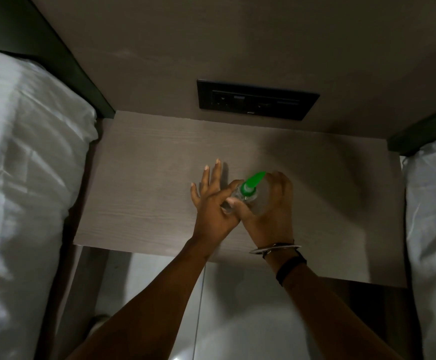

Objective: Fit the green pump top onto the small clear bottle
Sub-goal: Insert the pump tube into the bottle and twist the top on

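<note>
From the head camera, both hands meet over a pale wood-grain bedside table (pixel 139 178) set between two white-sheeted beds (pixel 24 178), with a black socket panel (pixel 257 100) on the brown wall behind. The right hand (pixel 268 211), which wears a thin metal bangle (pixel 276 248) and a dark strap at the wrist, is curled around the small clear plastic bottle (pixel 259 201), fingers closed on its body and thumb across the front. The bright green plastic pump top (pixel 250 185) sits at the bottle's neck, its spout pointing up and away towards the wall. The left hand (pixel 211 203) has its thumb and forefinger pinched in at the collar beside the pump, while its other three fingers are spread open and straight above the tabletop; whether they touch the wood cannot be told.

The pump looks seated or nearly so, but the threads are hidden by the fingers, so how far it is screwed on cannot be judged.

The likeliest fault from here is a cross-threaded collar: the pump appears tilted, and turning it at that angle could jam it crooked. The left-hand pinch is slight, so it may slip on smooth plastic. A hard squeeze from the right hand could flex the bottle and push liquid out at the neck. The dim light and the hands hiding the joint make a poor fit easy to miss
</note>
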Demonstrator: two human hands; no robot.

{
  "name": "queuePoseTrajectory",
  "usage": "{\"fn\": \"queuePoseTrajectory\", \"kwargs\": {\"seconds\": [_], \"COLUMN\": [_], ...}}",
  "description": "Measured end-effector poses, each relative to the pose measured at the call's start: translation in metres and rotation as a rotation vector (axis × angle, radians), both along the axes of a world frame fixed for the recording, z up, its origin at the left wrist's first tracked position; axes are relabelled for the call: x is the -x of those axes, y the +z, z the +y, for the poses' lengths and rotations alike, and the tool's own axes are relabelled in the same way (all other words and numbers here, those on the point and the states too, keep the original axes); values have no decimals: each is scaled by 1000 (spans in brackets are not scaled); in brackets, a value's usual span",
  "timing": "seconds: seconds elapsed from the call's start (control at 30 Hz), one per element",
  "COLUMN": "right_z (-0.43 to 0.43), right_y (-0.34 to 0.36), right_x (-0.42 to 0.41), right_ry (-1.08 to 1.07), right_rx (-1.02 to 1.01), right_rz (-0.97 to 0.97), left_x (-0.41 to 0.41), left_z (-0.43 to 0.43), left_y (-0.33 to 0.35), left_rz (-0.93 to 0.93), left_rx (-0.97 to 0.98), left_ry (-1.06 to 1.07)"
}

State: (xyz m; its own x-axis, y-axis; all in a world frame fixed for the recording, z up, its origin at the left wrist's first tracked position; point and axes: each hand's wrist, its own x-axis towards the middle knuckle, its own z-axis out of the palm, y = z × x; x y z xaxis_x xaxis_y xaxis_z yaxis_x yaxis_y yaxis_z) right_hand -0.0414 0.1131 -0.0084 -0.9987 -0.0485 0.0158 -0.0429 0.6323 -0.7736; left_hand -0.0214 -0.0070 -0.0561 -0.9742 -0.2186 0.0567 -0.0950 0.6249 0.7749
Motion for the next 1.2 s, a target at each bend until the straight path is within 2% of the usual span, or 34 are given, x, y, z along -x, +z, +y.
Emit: {"fn": "queuePoseTrajectory", "kwargs": {"seconds": [0.07,0.17,0.37,0.5,0.7,0.9,1.07,1.2], "right_z": [5,6,0,6,5,13,10,-3], "right_y": [0,2,10,4,1,17,42,50], "right_x": [5,16,18,14,16,15,19,16], "right_ry": [60,146,-35,116,86,124,144,96], "right_rx": [93,37,65,53,-75,-146,-319,-454], "right_rz": [-32,-21,-37,-125,-13,-39,153,243], "left_x": [1,5,3,4,9,22,46,51], "left_z": [-2,-4,-5,-9,-15,-33,-51,-50], "left_y": [-2,-3,-4,-4,-3,1,21,35], "left_rz": [-16,-33,8,-18,-66,-204,-426,-468], "left_rx": [-8,5,-11,-27,-17,-75,-149,-184], "left_ry": [-34,-42,-39,-71,-130,-321,-486,-511]}}
